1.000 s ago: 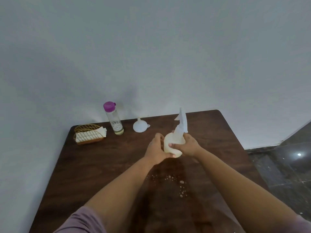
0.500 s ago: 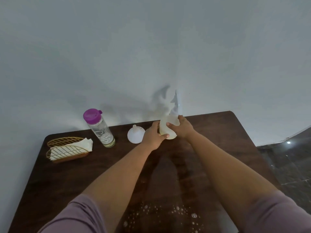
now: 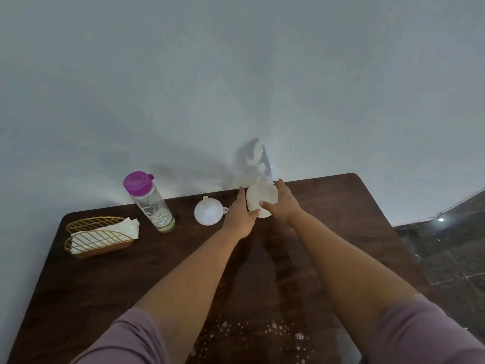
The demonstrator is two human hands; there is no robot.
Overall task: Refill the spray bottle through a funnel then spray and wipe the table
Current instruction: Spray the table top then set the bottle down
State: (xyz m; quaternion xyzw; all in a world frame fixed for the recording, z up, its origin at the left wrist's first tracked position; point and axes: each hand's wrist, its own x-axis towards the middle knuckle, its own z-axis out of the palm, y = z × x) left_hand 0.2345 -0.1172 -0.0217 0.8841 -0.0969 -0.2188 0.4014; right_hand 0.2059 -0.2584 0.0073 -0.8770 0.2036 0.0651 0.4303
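Observation:
The white spray bottle (image 3: 262,197) stands near the far edge of the dark wooden table (image 3: 341,219), its trigger head pointing up by the wall. My left hand (image 3: 240,215) holds its left side and my right hand (image 3: 282,204) grips its right side, thumb across the front. A white funnel (image 3: 207,211) lies mouth-down just left of my left hand. Further left stands a clear refill bottle (image 3: 152,203) with a purple cap and a little yellowish liquid at the bottom. Foamy spray droplets (image 3: 262,332) dot the near part of the table.
A gold wire holder (image 3: 97,239) with white napkins sits at the table's far left. The white wall runs right behind the table. Dark tiled floor (image 3: 446,245) lies beyond the table's right edge.
Both hands carried the spray bottle from the middle of the table to its far edge by the wall. My view has moved closer, so the droplets now lie near me.

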